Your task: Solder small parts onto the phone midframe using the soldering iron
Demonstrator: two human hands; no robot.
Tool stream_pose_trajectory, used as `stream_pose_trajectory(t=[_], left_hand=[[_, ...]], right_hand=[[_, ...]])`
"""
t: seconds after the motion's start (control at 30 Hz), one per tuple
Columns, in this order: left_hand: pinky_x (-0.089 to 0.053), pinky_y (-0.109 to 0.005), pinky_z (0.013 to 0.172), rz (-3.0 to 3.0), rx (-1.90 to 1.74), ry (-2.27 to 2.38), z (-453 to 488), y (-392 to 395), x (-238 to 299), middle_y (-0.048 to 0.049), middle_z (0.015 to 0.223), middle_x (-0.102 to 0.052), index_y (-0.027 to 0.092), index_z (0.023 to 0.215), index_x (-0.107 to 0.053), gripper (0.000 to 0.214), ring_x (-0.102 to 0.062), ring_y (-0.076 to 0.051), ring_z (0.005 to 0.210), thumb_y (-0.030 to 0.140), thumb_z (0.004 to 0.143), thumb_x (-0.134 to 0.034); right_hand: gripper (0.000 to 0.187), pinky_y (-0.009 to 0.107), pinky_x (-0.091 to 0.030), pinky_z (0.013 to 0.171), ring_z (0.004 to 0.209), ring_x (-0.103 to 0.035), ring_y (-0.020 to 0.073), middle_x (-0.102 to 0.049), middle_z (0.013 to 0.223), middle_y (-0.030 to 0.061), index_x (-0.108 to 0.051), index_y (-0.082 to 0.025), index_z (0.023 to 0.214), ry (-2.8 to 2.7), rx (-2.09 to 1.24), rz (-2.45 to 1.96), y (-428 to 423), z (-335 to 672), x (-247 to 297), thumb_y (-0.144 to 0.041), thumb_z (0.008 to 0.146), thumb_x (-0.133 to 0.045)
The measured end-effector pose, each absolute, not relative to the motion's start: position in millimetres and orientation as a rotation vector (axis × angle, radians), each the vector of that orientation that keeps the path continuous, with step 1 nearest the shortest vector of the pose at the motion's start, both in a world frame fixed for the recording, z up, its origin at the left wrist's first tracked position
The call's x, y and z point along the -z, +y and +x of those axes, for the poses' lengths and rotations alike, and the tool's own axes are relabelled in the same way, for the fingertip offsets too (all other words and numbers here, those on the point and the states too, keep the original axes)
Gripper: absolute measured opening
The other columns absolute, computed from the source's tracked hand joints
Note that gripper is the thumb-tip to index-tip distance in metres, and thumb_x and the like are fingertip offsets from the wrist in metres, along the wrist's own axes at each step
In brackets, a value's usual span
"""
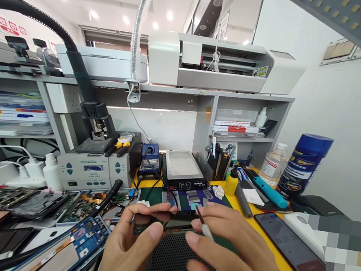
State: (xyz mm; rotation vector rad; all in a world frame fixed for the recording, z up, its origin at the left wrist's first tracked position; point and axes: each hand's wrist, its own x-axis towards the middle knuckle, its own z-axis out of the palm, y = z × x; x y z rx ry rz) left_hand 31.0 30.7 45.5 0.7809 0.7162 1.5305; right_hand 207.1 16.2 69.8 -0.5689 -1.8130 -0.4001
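Observation:
My left hand [135,246] is closed round a small dark, glossy flat piece [143,223], thumb on the near side and fingers along the far edge. Most of that piece is hidden by the hand, so its exact kind does not show. My right hand [234,252] grips a thin pen-like tool [207,231] with a dark tip, a pale middle and a gold-coloured rear end. The tool's tip points up and left, apart from the dark piece. Below both hands lies a black perforated panel [175,261].
A heating plate [184,165] stands ahead, beside a blue soldering station [150,160]. Phone parts and circuit boards [88,205] crowd the left. At right are a phone [300,262], a spray can [304,167], a clear bottle [273,163] and a yellow bottle [231,184].

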Motion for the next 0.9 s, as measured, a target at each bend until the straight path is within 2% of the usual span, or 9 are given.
stream_pose_trajectory(t=[0.07, 0.13, 0.2, 0.27, 0.33, 0.5, 0.7, 0.9], left_hand=[[-0.056, -0.044, 0.096, 0.776, -1.522, 0.716, 30.4, 32.5, -44.1, -0.0101, 0.106, -0.082, 0.019, 0.089, -0.067, 0.044, -0.075, -0.030, 0.107, 0.041, 0.066, -0.096], [-0.058, -0.044, 0.094, 0.779, -1.530, 0.726, 30.3, 33.6, -43.2, -0.0100, 0.104, -0.082, 0.019, 0.089, -0.067, 0.044, -0.076, -0.030, 0.104, 0.041, 0.065, -0.096], [-0.060, -0.043, 0.090, 0.770, -1.530, 0.736, 30.5, 33.8, -42.9, -0.0098, 0.101, -0.082, 0.019, 0.089, -0.068, 0.044, -0.077, -0.030, 0.101, 0.041, 0.064, -0.097], [-0.061, -0.042, 0.088, 0.745, -1.505, 0.741, 30.9, 33.1, -43.1, -0.0098, 0.101, -0.082, 0.020, 0.090, -0.068, 0.045, -0.077, -0.031, 0.100, 0.040, 0.063, -0.097], [-0.062, -0.040, 0.087, 0.724, -1.473, 0.746, 31.3, 32.1, -43.7, -0.0104, 0.102, -0.083, 0.020, 0.090, -0.067, 0.045, -0.078, -0.031, 0.100, 0.038, 0.063, -0.097], [-0.064, -0.040, 0.082, 0.715, -1.427, 0.737, 32.8, 30.3, -45.0, -0.0105, 0.099, -0.083, 0.019, 0.089, -0.067, 0.044, -0.079, -0.031, 0.097, 0.037, 0.062, -0.097], [-0.065, -0.036, 0.079, 0.722, -1.440, 0.751, 34.7, 28.9, -45.9, -0.0114, 0.097, -0.083, 0.018, 0.088, -0.066, 0.046, -0.080, -0.028, 0.093, 0.037, 0.062, -0.098], [-0.066, -0.037, 0.080, 0.711, -1.449, 0.772, 36.3, 27.2, -47.5, -0.0115, 0.097, -0.083, 0.018, 0.087, -0.067, 0.045, -0.080, -0.028, 0.091, 0.036, 0.061, -0.099]], right_hand=[[0.026, 0.033, -0.067, 0.074, 0.082, -0.078, 0.0242, -0.080, 0.086, 0.0075, -0.074, -0.023, 0.114, -1.727, 0.206, -0.555, 11.7, 208.8, -74.0, -0.013, 0.093, -0.063], [0.027, 0.026, -0.065, 0.057, 0.063, -0.076, 0.0196, -0.079, 0.080, 0.0043, -0.071, -0.025, 0.117, -1.642, -0.184, -0.639, 8.6, 211.3, -79.1, -0.012, 0.095, -0.062], [0.015, 0.021, -0.060, 0.047, 0.051, -0.072, 0.0159, -0.078, 0.072, 0.0018, -0.071, -0.024, 0.106, -1.568, -0.648, -0.777, 7.8, 214.2, -85.3, -0.016, 0.094, -0.067], [0.002, 0.018, -0.056, 0.043, 0.047, -0.069, 0.0140, -0.074, 0.065, 0.0010, -0.074, -0.021, 0.091, -1.534, -0.896, -0.854, 9.3, 217.0, -91.5, -0.023, 0.092, -0.072], [0.007, 0.015, -0.053, 0.042, 0.046, -0.066, 0.0117, -0.073, 0.063, 0.0007, -0.078, -0.021, 0.084, -1.566, -0.898, -0.905, 11.7, 219.2, -96.0, -0.025, 0.089, -0.076], [0.012, 0.013, -0.046, 0.040, 0.047, -0.061, 0.0096, -0.074, 0.065, -0.0012, -0.080, -0.027, 0.083, -1.744, -0.700, -0.908, 12.6, 219.9, -97.3, -0.025, 0.091, -0.071], [0.013, 0.012, -0.045, 0.040, 0.046, -0.060, 0.0098, -0.073, 0.060, -0.0024, -0.076, -0.023, 0.074, -1.732, -0.659, -0.999, 9.3, 214.6, -96.5, -0.017, 0.084, -0.070], [0.015, 0.009, -0.043, 0.040, 0.047, -0.060, 0.0081, -0.073, 0.060, -0.0044, -0.078, -0.025, 0.076, -1.752, -0.650, -1.017, 12.8, 213.7, -94.7, -0.015, 0.084, -0.071]])
